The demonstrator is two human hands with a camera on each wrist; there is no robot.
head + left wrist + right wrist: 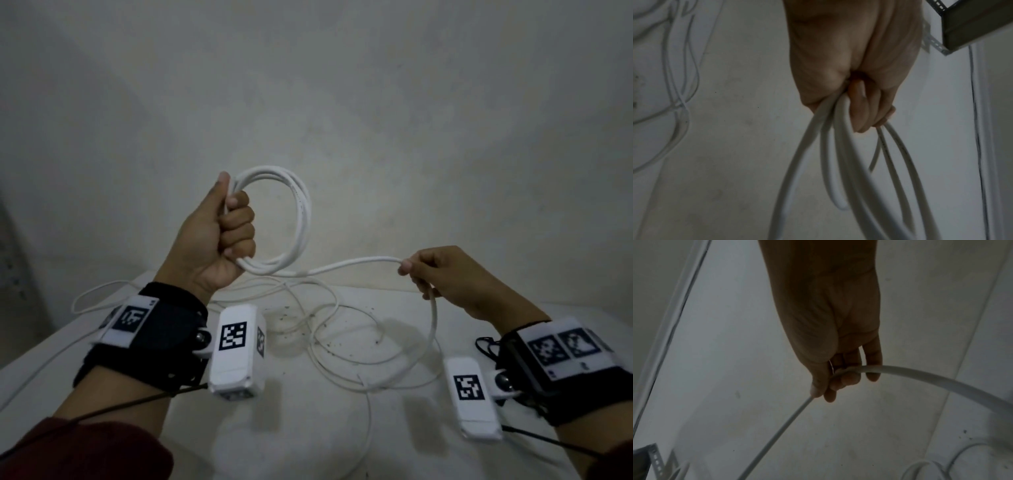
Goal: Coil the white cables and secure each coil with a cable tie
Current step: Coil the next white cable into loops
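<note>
My left hand (229, 226) is raised in a fist and grips a coil (301, 219) of thick white cable made of several loops; the left wrist view shows the same loops (838, 154) running out from under the curled fingers (865, 113). From the coil's bottom the cable (356, 263) runs right to my right hand (428, 274), which pinches it between thumb and fingers. Past that hand the cable (941, 379) drops down to the table. My right hand's fingers (842, 381) are curled round the cable in the right wrist view.
Thinner white cables (342, 329) lie tangled in loose loops on the white table (308, 428), with dark specks around them. One thin loop (89, 294) hangs over the table's left edge. A plain wall (342, 102) stands close behind. A metal shelf bracket (937, 43) shows in the left wrist view.
</note>
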